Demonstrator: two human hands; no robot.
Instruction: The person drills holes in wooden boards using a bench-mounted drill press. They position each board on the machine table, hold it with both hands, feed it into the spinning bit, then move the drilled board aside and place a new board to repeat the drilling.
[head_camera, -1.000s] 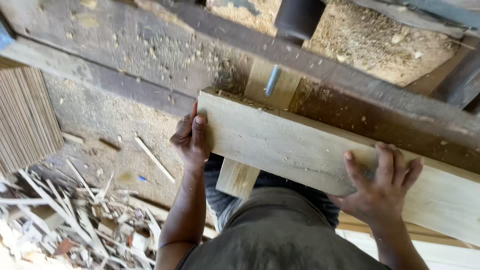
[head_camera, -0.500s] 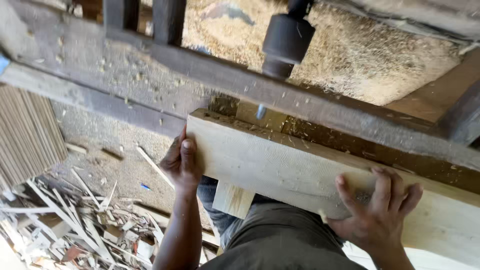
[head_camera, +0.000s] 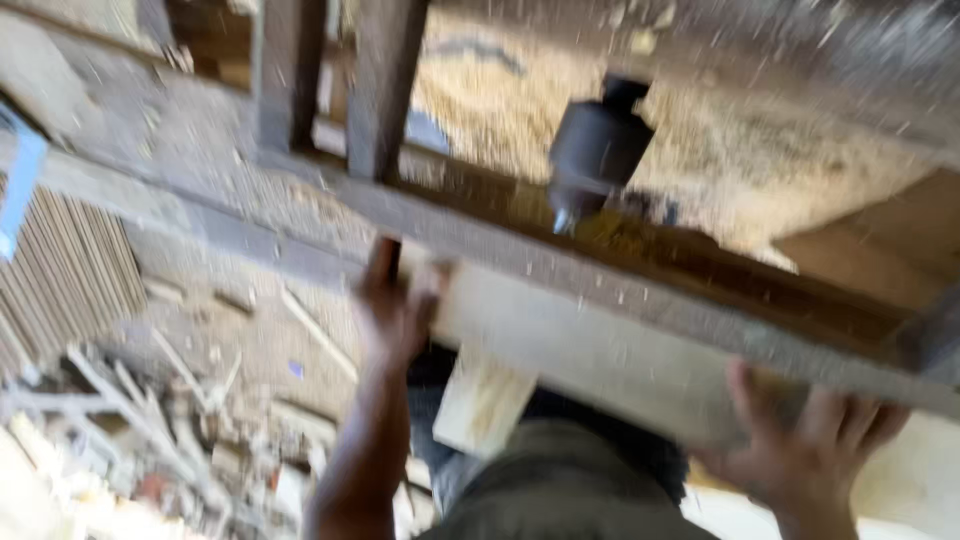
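Sawdust-strewn workshop floor (head_camera: 240, 330), dusty machine frame (head_camera: 480, 225)

No packages, labels, signs or screens in view; frame blurred throughout
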